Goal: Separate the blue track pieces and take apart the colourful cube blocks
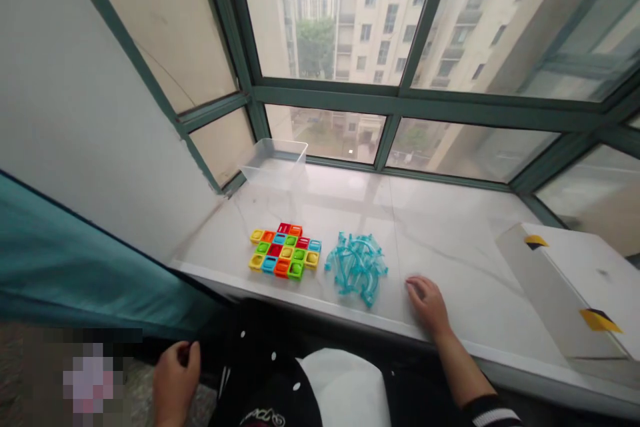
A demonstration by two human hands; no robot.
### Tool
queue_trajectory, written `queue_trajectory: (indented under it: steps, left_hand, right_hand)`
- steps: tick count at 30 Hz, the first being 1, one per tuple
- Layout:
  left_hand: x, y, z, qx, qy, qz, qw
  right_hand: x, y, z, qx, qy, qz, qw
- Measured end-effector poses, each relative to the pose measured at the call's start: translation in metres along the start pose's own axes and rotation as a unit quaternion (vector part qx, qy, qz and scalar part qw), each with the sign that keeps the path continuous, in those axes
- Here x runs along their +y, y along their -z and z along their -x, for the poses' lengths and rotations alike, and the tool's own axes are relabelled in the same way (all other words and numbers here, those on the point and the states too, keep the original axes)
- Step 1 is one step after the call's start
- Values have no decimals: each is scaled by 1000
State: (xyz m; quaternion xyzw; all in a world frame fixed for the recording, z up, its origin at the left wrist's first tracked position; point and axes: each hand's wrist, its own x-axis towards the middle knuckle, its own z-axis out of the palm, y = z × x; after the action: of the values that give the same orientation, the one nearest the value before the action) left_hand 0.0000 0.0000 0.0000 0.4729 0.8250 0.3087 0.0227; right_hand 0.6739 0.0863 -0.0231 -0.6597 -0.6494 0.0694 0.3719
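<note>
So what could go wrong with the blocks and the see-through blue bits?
The blue pieces lie in a jumbled heap near the front edge of the sill, so a bump from the right hand beside them might knock some off. The colourful blocks sit edge to edge; I can't tell if they're joined, so a nudge might scatter them.

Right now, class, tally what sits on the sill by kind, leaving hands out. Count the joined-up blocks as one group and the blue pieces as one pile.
Boxes: 2 (clear box, white box)
Groups of blocks: 1
Piles of blue pieces: 1
Total: 4
</note>
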Motion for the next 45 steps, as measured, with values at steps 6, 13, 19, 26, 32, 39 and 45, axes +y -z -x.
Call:
queue_trajectory:
  steps: [6, 13, 19, 26, 32, 39, 45]
  left_hand:
    - [163, -48, 24, -186, -176, 214, 943]
    - [301, -109, 48, -194, -430, 292, 832]
    - [318, -152, 58, -197, -495, 235, 813]
    - [311, -160, 59, -179, -517, 191, 815]
    - [314, -158, 60, -181, -549, 159, 800]
    - [315, -156, 59, -197, -574, 125, 785]
    - [317, -154, 60, -205, -578, 127, 780]
  right_hand:
    - [-6, -2, 2, 6, -15, 7, 1000]
    - [-27, -1, 18, 27, -52, -32, 998]
    - [-53, 6, 13, 49, -69, -80, 993]
    - [-92, -7, -48, 4, 20, -33, 999]
    - [-110, -33, -67, 5, 17, -14, 1000]
    - [-118, -29, -65, 1, 6, -99, 995]
    - [-121, -27, -61, 5, -22, -157, 987]
